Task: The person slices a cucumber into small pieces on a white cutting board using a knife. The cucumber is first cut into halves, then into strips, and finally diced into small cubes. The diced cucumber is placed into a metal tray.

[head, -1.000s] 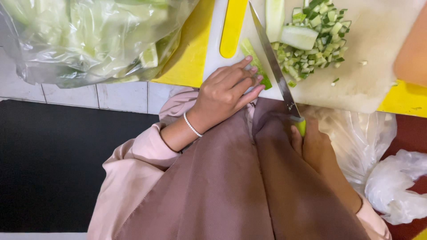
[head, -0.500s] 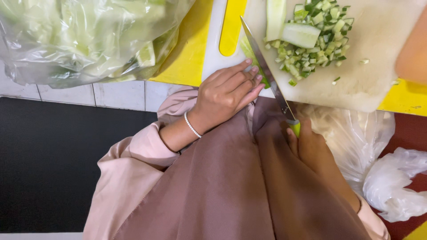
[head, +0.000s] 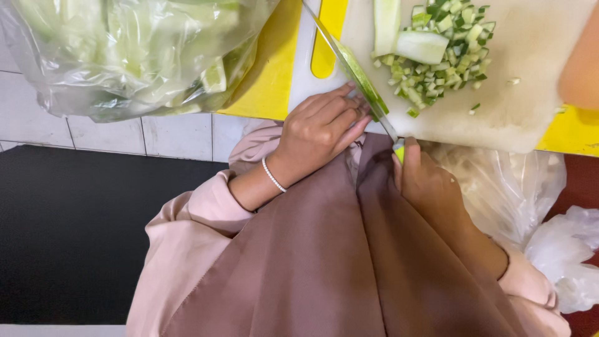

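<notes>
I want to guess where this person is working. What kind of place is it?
Most likely a kitchen or food-preparation spot. A white cutting board carries a pile of diced green vegetable, the right hand holds a knife, and a clear bag of cut vegetable pieces sits nearby.

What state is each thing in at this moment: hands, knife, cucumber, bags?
Left hand: fingertips pressing a cucumber strip at the board edge.
Right hand: closed around the knife handle.
Knife: blade angled across the cutting board, beside the left fingers.
Diced cucumber: cut, piled on the board.
Cucumber pieces: uncut lengths, lying by the pile.
Clear bag: filled with cut greens.
</notes>
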